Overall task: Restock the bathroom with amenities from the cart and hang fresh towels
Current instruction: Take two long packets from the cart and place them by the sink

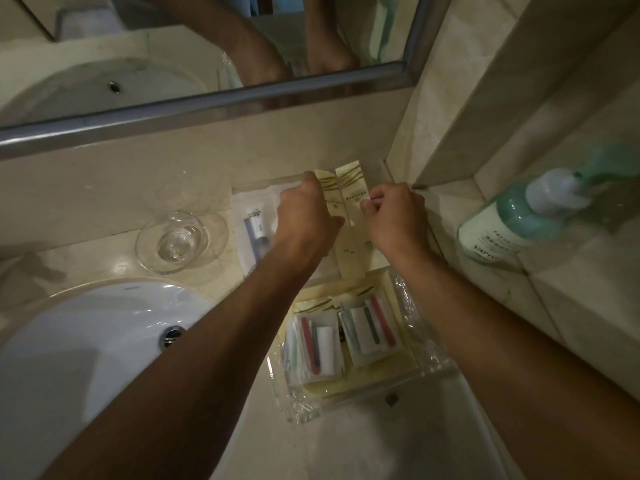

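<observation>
left hand (304, 216): pinches left amenity sachet (328, 199)
right hand (394, 216): pinches right amenity sachet (349, 195)
axis: sachets upright, side by side between hands, over clear tray (433, 362)

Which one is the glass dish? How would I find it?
Start at the white sink. Just beyond its rim, on the counter below the mirror, sits the glass dish. It is round, see-through and has nothing in it, unlike the packets beside it.

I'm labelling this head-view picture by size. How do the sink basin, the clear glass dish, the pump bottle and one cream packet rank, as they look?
1. sink basin
2. pump bottle
3. glass dish
4. cream packet
Bottle and dish look close; unsure.
</observation>
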A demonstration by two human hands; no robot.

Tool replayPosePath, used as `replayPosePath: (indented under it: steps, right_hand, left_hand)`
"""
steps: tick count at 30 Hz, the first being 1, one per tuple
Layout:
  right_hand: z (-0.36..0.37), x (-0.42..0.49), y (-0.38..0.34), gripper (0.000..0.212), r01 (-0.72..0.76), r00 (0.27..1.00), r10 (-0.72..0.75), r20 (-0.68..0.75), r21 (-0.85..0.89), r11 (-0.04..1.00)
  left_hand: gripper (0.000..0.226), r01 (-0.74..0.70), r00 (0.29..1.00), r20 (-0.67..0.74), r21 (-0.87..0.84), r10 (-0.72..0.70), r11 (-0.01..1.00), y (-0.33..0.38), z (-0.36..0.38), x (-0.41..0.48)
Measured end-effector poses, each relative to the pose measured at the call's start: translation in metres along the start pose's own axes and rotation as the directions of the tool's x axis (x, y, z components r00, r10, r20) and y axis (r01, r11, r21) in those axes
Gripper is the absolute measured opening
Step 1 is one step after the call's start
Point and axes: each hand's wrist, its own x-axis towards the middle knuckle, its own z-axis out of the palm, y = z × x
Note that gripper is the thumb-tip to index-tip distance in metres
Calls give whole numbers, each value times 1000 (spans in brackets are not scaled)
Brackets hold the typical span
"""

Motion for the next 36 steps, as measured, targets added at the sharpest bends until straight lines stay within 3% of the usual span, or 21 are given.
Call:
replayPosePath:
  steps: [7,12,16,23,30,36]
  right_hand:
    - [0,-1,5,17,66,998,-67,-15,-40,997]
    - [1,-9,7,26,130,991,-132,-18,-98,987]
    - [-2,-21,9,27,147,989,-147,6,-136,980]
    - [-8,-38,12,28,184,982,-186,14,-216,959]
    - [-25,-51,-4,36,207,977,-187,101,-258,944]
    - [-73,-64,-55,26,293,945,-247,213,-223,930]
  left_hand:
    - [51,-145,984,-69,243,166,959,0,8,-2]
    - [36,-210,967,-9,531,253,821,1,6,-12]
    - [31,-360,928,141,574,345,736,-4,9,-32]
    - [38,-358,929,186,674,321,647,-8,7,-47]
    - [39,-376,923,200,654,330,657,-8,-4,-62]
    - [36,-350,934,177,616,309,706,11,-76,-78]
